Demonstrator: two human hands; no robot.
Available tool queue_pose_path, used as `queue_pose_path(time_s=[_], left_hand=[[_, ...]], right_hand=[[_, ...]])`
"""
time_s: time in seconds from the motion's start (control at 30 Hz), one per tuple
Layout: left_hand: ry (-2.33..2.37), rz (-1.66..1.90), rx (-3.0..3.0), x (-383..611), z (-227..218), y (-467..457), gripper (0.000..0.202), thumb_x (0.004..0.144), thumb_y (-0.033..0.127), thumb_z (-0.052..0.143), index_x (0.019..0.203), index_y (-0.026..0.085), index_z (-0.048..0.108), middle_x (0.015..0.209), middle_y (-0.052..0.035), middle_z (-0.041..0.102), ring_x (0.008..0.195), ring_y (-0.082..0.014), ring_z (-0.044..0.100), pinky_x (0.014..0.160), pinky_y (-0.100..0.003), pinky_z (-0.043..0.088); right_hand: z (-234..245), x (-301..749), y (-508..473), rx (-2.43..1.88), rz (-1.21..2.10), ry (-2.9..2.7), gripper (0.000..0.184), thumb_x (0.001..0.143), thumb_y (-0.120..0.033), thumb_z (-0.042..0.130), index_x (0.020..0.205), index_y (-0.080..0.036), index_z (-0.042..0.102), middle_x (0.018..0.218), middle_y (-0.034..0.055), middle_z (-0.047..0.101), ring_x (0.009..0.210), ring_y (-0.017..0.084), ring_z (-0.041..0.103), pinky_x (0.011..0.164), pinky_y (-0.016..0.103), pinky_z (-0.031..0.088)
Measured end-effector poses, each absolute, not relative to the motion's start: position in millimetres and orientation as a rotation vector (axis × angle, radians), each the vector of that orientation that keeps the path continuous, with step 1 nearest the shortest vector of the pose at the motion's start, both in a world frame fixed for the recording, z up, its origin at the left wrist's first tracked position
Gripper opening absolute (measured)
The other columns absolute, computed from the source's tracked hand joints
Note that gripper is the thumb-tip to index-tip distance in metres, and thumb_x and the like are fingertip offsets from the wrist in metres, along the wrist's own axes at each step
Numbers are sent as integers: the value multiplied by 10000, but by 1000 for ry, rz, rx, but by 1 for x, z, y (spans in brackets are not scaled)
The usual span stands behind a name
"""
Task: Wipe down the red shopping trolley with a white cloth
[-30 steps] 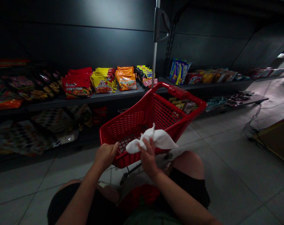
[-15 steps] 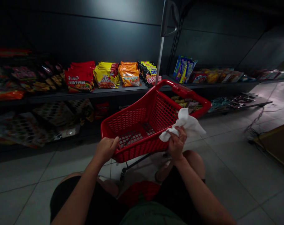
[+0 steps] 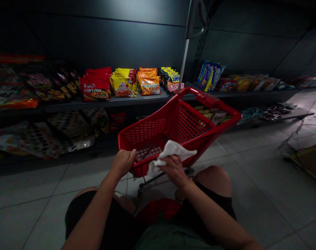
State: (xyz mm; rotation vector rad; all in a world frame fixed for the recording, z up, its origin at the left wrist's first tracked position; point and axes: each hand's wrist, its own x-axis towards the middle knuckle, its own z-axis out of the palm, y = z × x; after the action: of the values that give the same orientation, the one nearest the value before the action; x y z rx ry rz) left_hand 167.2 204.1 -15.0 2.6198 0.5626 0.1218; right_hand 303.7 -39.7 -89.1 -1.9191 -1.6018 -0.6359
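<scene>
A red plastic shopping cart (image 3: 189, 121) stands in front of me, its handle raised toward the right. My left hand (image 3: 123, 162) is closed over the rim at the cart's near left corner, thumb on top. In my right hand (image 3: 175, 169) is a crumpled white cloth (image 3: 173, 151), pressed against the cart's near side and draped over the rim. The cloth hides part of that side wall. Through the open top, the cart's grid floor shows with a dark bar on it.
Behind the cart runs a dark shelf (image 3: 126, 101) with red, yellow, orange and black noodle packets (image 3: 95, 85). More packs lie on the lower shelf. A metal pole with a grip (image 3: 184, 64) rises behind the cart. A brown board-like object (image 3: 310, 161) stands at right on the tiled floor.
My right hand has slid the cloth left along the near rim, from close to the handle toward my left hand. The left hand keeps its hold on the corner.
</scene>
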Motion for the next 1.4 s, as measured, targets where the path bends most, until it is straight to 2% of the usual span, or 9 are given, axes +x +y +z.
queue_pose_path(time_s=[0.13,0.27,0.43,0.57,0.83,1.03,1.2,1.3,1.4], left_hand=[[584,146,2635,168,-16,202,687,1000,444,203,680,218,767,685,-50,749,724,-185,676,739,-280,414],[574,123,2668,169,-16,194,704,999,468,191,669,229,764,723,-50,762,759,-198,688,762,-287,421],[596,100,2687,170,-14,198,697,990,483,202,666,234,768,722,-52,761,755,-205,694,761,-292,431],[577,91,2661,170,-12,209,691,987,468,203,669,235,771,720,-48,761,754,-199,693,777,-284,436],[612,77,2703,174,-16,199,679,985,477,210,671,261,772,705,-31,756,765,-210,693,756,-301,418],[585,97,2741,175,-16,205,686,985,456,202,665,239,769,713,-54,762,763,-207,699,779,-299,424],[567,110,2711,172,-18,211,704,991,456,184,682,237,776,730,-50,769,772,-205,702,802,-299,426],[570,118,2691,172,-20,209,708,994,450,181,677,235,776,722,-47,766,764,-202,700,783,-297,425],[604,129,2703,173,-22,205,690,990,461,197,693,246,782,713,-42,763,756,-205,694,751,-300,421]], right_hand=[[-86,387,-99,-1985,-819,-958,262,906,-128,496,987,-253,711,1109,71,580,1118,230,497,1011,423,404],[-90,382,-87,-1901,-793,-525,210,825,-140,492,959,-193,644,1023,71,535,1035,230,506,947,424,444],[-109,294,-25,-1841,-492,-940,333,838,-67,520,1028,-271,702,1079,65,545,1058,226,490,971,417,423],[-116,302,-41,-1856,-369,-1196,407,856,-63,557,1102,-345,716,1112,47,552,1081,209,486,973,358,430],[-133,340,-69,-1872,-501,-509,228,770,-85,490,904,-205,629,991,51,517,1001,214,492,946,407,430],[-144,249,4,-1831,-246,-1000,368,879,-115,530,1186,-268,664,1128,73,544,1108,226,469,963,365,435],[-156,264,-11,-1823,-158,-1477,418,852,-107,617,1160,-377,703,1081,28,592,1011,201,499,921,323,428],[-161,314,-56,-1928,-274,-950,295,823,-108,547,983,-266,737,1007,45,573,969,199,508,914,346,419],[-163,353,-85,-1880,-367,-292,143,763,-194,556,863,-192,657,936,45,555,912,201,504,903,371,418]])
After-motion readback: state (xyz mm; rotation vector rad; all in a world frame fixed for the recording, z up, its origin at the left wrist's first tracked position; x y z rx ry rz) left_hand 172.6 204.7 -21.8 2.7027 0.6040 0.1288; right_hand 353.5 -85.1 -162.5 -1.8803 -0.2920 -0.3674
